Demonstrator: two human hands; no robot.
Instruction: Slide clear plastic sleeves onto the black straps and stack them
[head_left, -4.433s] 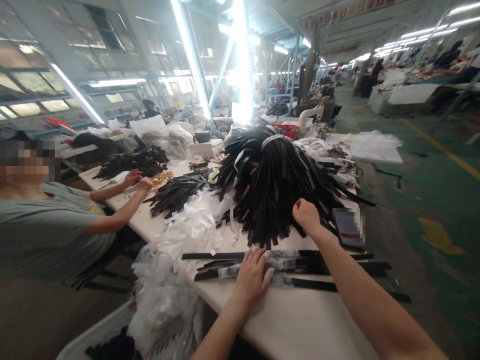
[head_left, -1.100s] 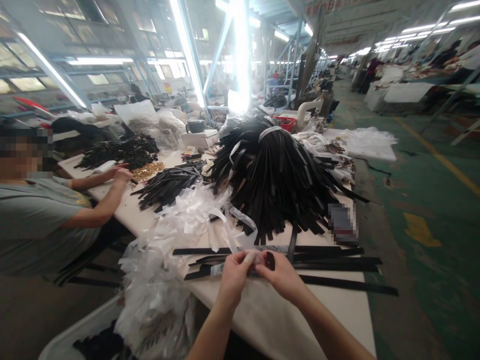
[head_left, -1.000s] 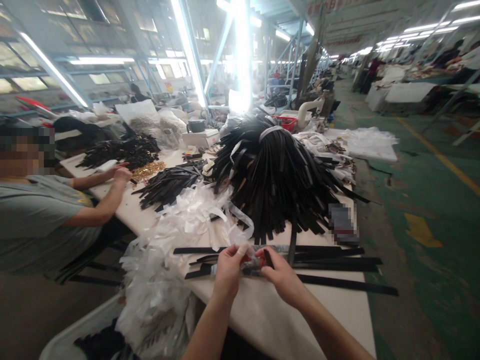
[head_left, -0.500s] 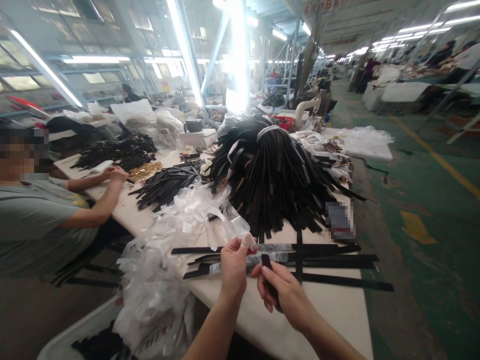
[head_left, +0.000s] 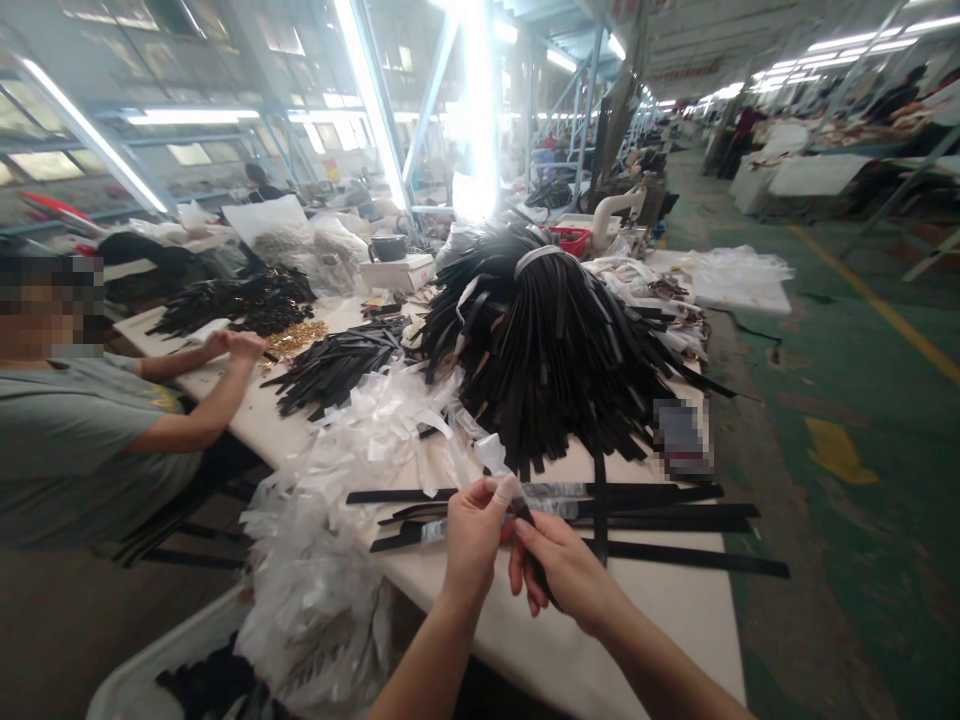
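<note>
Pale tabletop (head_left: pixel 652 630) is stretched beneath the left hand (head_left: pixel 476 530) and right hand (head_left: pixel 562 560), with a tied black bundle (head_left: pixel 559 370) piled beyond them. One black strip (head_left: pixel 523 513) is held between the two: its lower length is clasped by the half-curled right hand, and its upper end seems pinched by the left hand's closed fingertips. Flat strips (head_left: pixel 697 558) are laid just past both hands; white film (head_left: pixel 375 435) is heaped left of them, and farther left a co-worker (head_left: pixel 90 420) is seen.

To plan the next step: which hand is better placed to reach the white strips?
Left hand, probably: it is nearer the white strips; the right hand, farther away, holds a black strip.
</note>
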